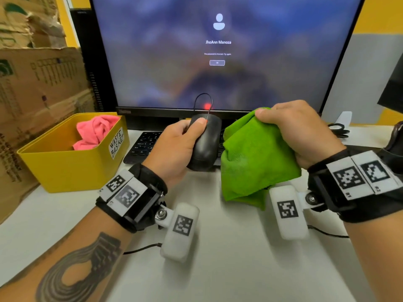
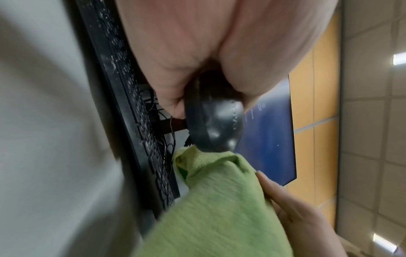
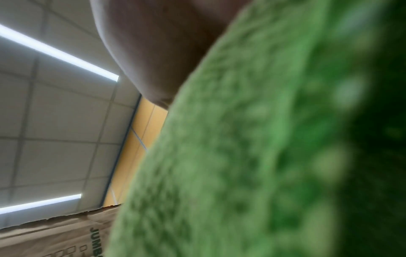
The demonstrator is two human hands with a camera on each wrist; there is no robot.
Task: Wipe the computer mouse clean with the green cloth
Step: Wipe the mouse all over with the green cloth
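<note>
Your left hand [image 1: 174, 147] grips one black mouse [image 1: 205, 142]; your right hand [image 1: 303, 131] bunches one green cloth [image 1: 255, 158] beside it, touching.

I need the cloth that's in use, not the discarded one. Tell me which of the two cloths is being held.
The green cloth, gripped in the right hand beside the mouse. The pink cloth lies untouched inside the yellow waste basket.

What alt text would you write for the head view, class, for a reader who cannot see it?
A person's left hand holds a black computer mouse above a white desk while the right hand grips a green cloth beside it. Behind are a monitor, a keyboard and a yellow basket holding a pink cloth.
</note>
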